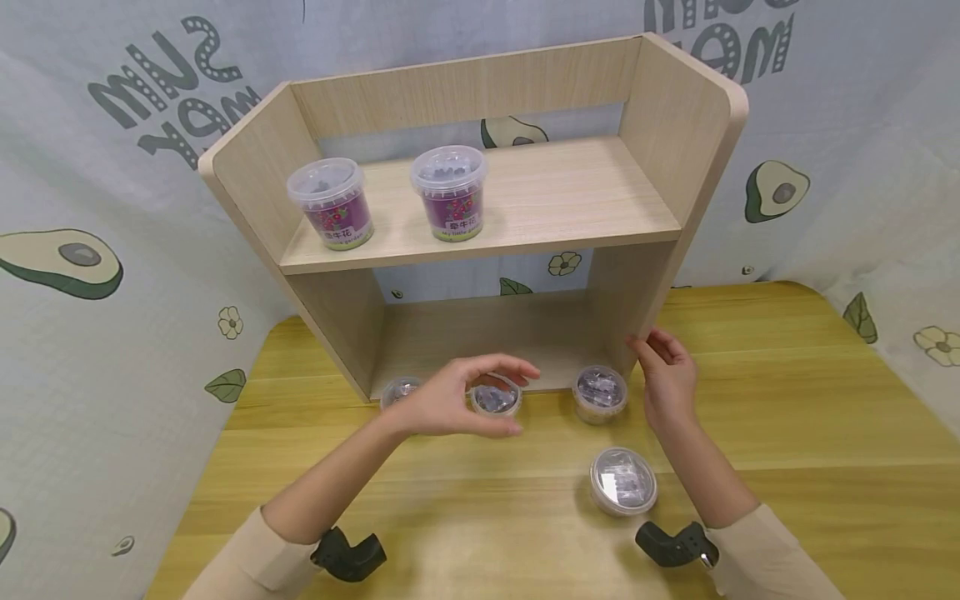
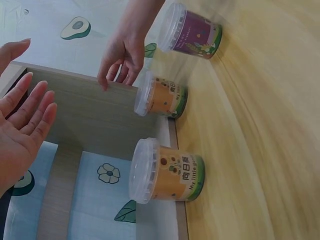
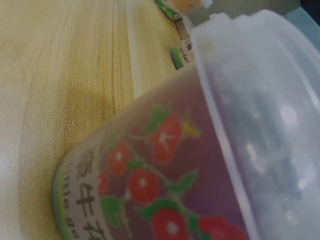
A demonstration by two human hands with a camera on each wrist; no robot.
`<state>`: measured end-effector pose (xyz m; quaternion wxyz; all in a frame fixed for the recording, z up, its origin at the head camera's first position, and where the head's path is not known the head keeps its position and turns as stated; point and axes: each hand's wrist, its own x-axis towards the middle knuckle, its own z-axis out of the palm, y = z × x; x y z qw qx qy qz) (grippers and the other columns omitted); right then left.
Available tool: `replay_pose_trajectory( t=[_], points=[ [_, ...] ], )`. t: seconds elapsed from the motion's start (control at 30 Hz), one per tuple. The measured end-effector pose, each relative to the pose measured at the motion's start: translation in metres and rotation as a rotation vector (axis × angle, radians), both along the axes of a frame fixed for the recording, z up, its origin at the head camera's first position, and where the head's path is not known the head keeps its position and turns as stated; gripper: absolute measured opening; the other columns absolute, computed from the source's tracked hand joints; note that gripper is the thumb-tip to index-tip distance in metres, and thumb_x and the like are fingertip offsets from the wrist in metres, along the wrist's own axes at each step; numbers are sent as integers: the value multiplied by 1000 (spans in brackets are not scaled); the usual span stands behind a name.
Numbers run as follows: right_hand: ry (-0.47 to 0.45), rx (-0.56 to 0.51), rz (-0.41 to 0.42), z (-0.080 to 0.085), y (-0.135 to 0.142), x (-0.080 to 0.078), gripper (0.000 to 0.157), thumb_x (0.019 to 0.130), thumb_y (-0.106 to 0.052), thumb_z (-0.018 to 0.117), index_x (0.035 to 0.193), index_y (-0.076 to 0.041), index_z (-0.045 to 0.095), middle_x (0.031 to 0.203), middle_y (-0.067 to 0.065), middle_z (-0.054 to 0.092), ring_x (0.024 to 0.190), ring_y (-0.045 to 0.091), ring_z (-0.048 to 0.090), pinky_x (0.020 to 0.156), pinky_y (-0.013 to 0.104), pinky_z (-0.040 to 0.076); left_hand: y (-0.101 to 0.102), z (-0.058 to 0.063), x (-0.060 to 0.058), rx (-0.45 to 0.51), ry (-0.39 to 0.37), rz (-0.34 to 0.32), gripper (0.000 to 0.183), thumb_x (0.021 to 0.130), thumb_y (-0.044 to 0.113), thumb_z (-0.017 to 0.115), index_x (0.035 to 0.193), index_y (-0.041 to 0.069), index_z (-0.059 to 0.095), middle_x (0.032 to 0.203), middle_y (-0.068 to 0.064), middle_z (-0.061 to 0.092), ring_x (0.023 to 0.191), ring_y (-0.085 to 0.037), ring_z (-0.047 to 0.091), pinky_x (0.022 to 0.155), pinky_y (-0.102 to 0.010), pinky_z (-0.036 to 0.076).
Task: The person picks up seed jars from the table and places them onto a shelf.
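My left hand [image 1: 457, 398] hovers in front of the shelf's lower opening, its fingers gently bent and thumb apart, holding nothing. In the head view it overlaps an orange-labelled lidded cup [image 1: 497, 398] and partly covers another cup [image 1: 401, 388]. At the shelf's right side, my right hand [image 1: 670, 385] pinches the front edge of the wooden side panel [image 1: 637, 292], thumb over the edge and fingers along the outer face. Close beside it stands another orange-labelled cup [image 2: 162, 97]. A purple-labelled cup with red flowers [image 3: 150, 175] stands nearer me, below the right wrist.
The two-tier wooden shelf [image 1: 480, 250] stands at the back of the wooden table [image 1: 787, 433]. On its upper board are two purple-labelled cups, one at the left [image 1: 341, 212] and one near the middle [image 1: 452, 200]. An avocado-print cloth [image 1: 127, 358] hangs behind and at the sides.
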<state>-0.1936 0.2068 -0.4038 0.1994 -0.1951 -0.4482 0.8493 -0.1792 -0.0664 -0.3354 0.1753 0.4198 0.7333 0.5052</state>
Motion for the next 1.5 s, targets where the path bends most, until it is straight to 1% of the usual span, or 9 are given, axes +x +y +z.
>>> replay_pose_trajectory(
  t=[0.23, 0.43, 0.63, 0.77, 0.9, 0.97, 1.2, 1.43, 1.5],
  points=[
    [-7, 8, 10, 1, 1, 2, 23, 78, 13, 63, 78, -10, 64, 80, -2, 63, 81, 9, 58, 75, 14, 50, 6, -12, 5, -50, -6, -11, 58, 75, 13, 76, 128, 14, 52, 127, 2, 55, 111, -8, 51, 97, -34, 42],
    [-18, 9, 19, 2, 1, 2, 22, 78, 11, 64, 80, -11, 65, 82, -2, 63, 84, 9, 58, 76, 14, 50, 13, -32, 9, -89, 4, -12, 58, 75, 16, 76, 128, 15, 51, 127, 4, 54, 111, -6, 50, 96, -33, 42],
    [-11, 9, 10, 1, 1, 2, 24, 78, 13, 63, 78, -11, 65, 80, -3, 64, 81, 8, 59, 75, 14, 50, 21, -50, 11, -107, -32, 2, 58, 77, 19, 75, 130, 16, 51, 126, 6, 55, 111, -7, 51, 99, -34, 41],
    [-10, 3, 15, 1, 1, 3, 24, 78, 13, 63, 78, -11, 65, 80, -3, 64, 81, 8, 60, 76, 14, 49, 25, -59, 12, -105, -40, 7, 58, 77, 19, 75, 129, 17, 51, 125, 8, 55, 112, -14, 53, 99, -30, 41],
    [-20, 27, 27, 2, 0, 4, 22, 79, 11, 63, 80, -12, 65, 82, -3, 64, 84, 8, 59, 77, 13, 49, 29, -64, 12, -101, -26, 6, 58, 77, 19, 75, 129, 17, 51, 125, 6, 56, 112, -16, 53, 97, -25, 40],
    [-20, 30, 29, 3, 0, 4, 23, 79, 11, 63, 80, -12, 65, 81, -3, 64, 83, 8, 59, 77, 13, 49, 31, -66, 12, -99, -18, 4, 58, 77, 20, 75, 129, 16, 51, 125, 5, 56, 112, -14, 53, 97, -23, 40],
    [-11, 18, 18, 1, 0, 3, 24, 79, 13, 62, 78, -11, 65, 80, -3, 65, 81, 8, 60, 76, 14, 50, 39, -70, 10, -80, 5, -24, 57, 77, 20, 75, 129, 12, 51, 128, -2, 56, 112, -15, 53, 94, -24, 42],
    [-19, 37, 24, 1, 1, 3, 22, 79, 11, 64, 81, -11, 64, 81, -3, 64, 83, 8, 59, 77, 14, 50, 55, -74, 11, -118, 94, -57, 58, 78, 23, 74, 130, 15, 49, 128, 2, 55, 111, -8, 53, 93, -20, 43],
    [-18, 40, 23, 1, 1, 3, 22, 79, 11, 64, 81, -11, 64, 81, -3, 65, 83, 8, 60, 77, 14, 49, 62, -76, 12, -131, 114, -74, 59, 78, 23, 74, 131, 15, 49, 129, 1, 55, 112, -8, 53, 92, -18, 42]
  ],
)
